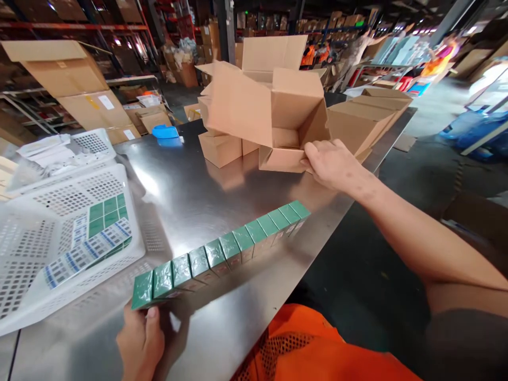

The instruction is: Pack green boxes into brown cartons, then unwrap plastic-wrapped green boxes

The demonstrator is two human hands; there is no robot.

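At the frame's bottom edge, the left hand (139, 341), partly cut off, grips the green box row (222, 253); the right hand (329, 164) pinches the carton (270, 106).

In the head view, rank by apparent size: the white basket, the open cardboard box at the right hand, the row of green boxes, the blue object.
1. white basket, though nearness inflates it
2. open cardboard box, close to the basket
3. row of green boxes
4. blue object

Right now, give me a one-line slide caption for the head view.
Left hand steadies a row of green boxes on a steel table while right hand grips an open cardboard carton.
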